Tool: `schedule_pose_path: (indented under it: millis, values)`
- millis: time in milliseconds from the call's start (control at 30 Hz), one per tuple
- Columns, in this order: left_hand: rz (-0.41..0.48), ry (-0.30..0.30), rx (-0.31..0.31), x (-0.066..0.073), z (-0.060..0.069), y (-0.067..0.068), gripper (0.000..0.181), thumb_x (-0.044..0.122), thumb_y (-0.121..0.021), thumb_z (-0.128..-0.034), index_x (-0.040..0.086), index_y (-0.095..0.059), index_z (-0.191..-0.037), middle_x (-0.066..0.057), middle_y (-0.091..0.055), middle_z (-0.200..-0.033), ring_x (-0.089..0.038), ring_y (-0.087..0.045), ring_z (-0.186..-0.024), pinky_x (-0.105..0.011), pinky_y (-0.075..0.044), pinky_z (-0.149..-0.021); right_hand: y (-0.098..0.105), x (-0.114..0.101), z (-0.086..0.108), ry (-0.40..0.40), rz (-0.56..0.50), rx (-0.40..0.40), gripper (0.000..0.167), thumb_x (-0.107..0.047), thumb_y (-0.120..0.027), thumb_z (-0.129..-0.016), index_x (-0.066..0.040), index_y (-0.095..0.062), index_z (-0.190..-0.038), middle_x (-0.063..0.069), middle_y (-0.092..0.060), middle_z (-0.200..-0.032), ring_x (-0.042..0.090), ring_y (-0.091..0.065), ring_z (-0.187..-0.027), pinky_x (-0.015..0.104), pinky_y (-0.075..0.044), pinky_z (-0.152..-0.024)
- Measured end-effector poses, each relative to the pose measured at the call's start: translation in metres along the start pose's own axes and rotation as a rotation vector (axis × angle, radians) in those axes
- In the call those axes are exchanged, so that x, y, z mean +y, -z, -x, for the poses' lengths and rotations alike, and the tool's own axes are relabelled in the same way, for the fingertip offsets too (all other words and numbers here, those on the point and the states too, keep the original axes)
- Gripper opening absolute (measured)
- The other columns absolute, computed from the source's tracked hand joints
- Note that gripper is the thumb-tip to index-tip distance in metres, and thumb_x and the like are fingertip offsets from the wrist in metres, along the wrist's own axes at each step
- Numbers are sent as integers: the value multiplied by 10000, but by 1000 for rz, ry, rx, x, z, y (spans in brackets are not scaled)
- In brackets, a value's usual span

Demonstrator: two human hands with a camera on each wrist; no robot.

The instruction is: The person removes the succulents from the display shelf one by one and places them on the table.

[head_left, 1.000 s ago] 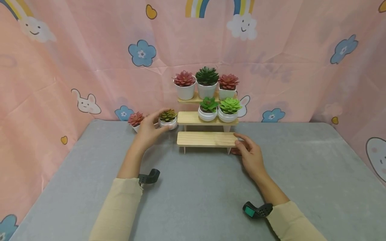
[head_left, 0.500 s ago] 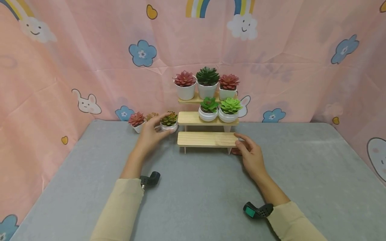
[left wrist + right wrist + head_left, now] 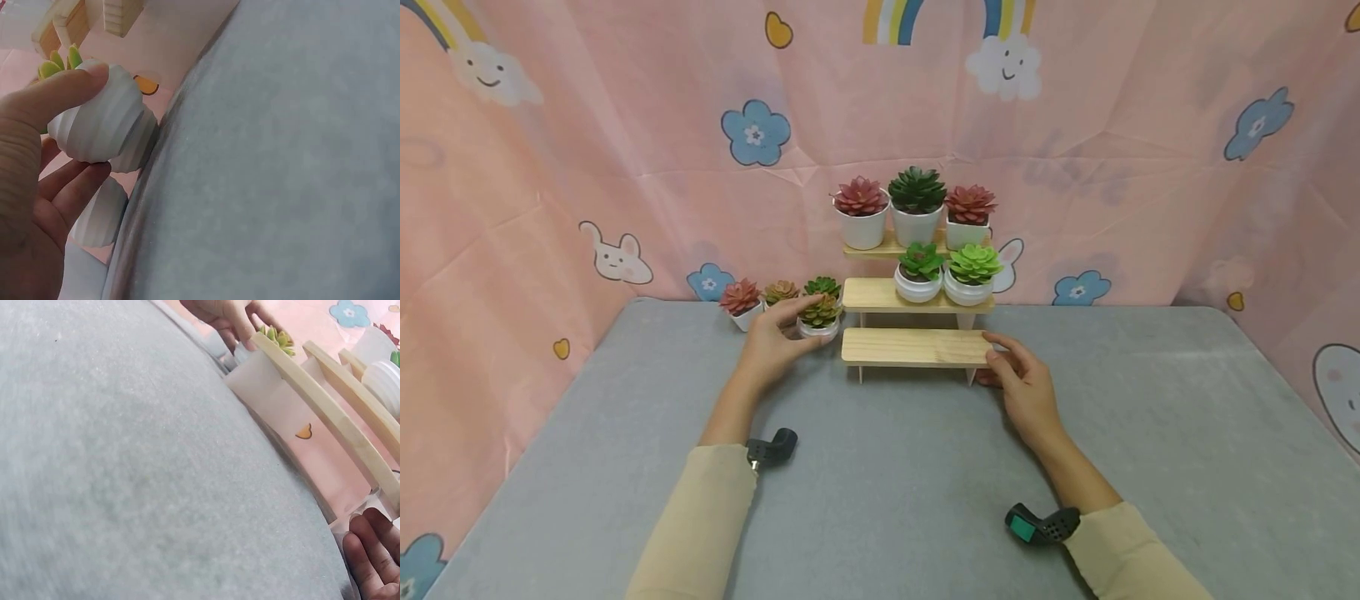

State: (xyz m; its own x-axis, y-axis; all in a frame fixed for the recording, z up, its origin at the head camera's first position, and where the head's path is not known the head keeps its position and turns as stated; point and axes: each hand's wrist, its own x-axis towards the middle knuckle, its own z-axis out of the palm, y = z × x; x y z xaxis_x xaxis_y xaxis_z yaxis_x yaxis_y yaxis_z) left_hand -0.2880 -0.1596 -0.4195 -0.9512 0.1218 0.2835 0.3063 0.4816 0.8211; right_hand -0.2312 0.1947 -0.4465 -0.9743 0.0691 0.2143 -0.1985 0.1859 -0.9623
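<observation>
In the head view my left hand (image 3: 767, 342) grips a small potted succulent (image 3: 820, 315) with yellow-green, brown-tinged leaves, left of a three-tier wooden plant stand (image 3: 910, 346). The left wrist view shows its white ribbed pot (image 3: 97, 122) pinched between thumb and fingers, clear of the tabletop. My right hand (image 3: 1026, 392) holds the right end of the stand's lowest shelf, thumb at its edge. Fingers (image 3: 369, 550) of that hand touch the translucent leg in the right wrist view. Behind the held pot, a green succulent (image 3: 823, 287) is partly hidden.
Three succulents fill the top shelf, a dark green one (image 3: 917, 192) between two red ones. A green (image 3: 921, 262) and a lime succulent (image 3: 974, 265) stand on the middle shelf. Left at the back are a red (image 3: 741, 298) and a brownish succulent (image 3: 781, 291). Pink cloth hangs behind.
My left hand has drawn the yellow-green succulent toward me, uncovering the green one behind it. The brownish succulent has also come into view. My right hand stays on the stand.
</observation>
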Motion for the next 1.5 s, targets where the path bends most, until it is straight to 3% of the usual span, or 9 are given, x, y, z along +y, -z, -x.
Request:
schedule_pose_path:
  millis: [200,467,533,767,1067,1333,1500]
  values:
    - [34,29,-13,-7,1,0,613,134,-861,-800,226,-652,-1369,-89,-548,-1491,-302,-522,-1382,-465,-501,-1092,0,0,0,-2,7,1,342,-143,-528,-1055,4,-607,-1353,-102,-676,-896,40,-689,-776,187,-601,-732]
    - [67,84,-23,-13,4,-1,624,118,-870,-790,205,-654,-1369,-151,-537,-1427,-344,-562,-1332,-436,-501,-1086,0,-2,0,-3,24,4,340,-148,-531,-1054,-1,-612,-1349,135,-698,-984,29,-689,-784,189,-602,-736]
    - [81,84,-30,-14,5,-1,618,94,-860,-798,192,-652,-1371,-155,-525,-1436,-347,-546,-1352,-434,-487,-1100,0,-2,1,-8,24,4,340,-150,-533,-1054,-2,-612,-1349,114,-699,-976,26,-688,-790,191,-603,-737]
    - [142,83,-49,-16,6,-2,612,31,-825,-816,140,-633,-1387,-156,-486,-1471,-355,-504,-1397,-462,-447,-1141,0,-1,1,-11,10,4,341,-130,-527,-1052,8,-605,-1354,-144,-664,-867,33,-684,-778,189,-602,-731]
    - [124,99,36,-16,6,0,542,99,-847,-803,154,-690,-1318,-109,-590,-1426,-278,-617,-1206,-470,-525,-1037,-1,-1,0,-6,4,4,345,-126,-527,-1051,13,-600,-1359,-183,-658,-844,29,-681,-763,186,-601,-724]
    - [139,117,11,-16,4,0,528,100,-835,-820,158,-686,-1323,-107,-574,-1471,-295,-592,-1308,-462,-498,-1097,0,-2,0,-4,2,-1,349,-135,-527,-1054,7,-596,-1365,-197,-656,-837,30,-682,-766,183,-600,-728]
    - [104,81,6,-14,4,0,535,95,-831,-824,143,-676,-1334,-107,-546,-1482,-302,-595,-1280,-469,-520,-1062,0,-2,0,-3,3,-1,348,-132,-527,-1053,6,-598,-1364,-186,-657,-841,33,-682,-767,185,-601,-727]
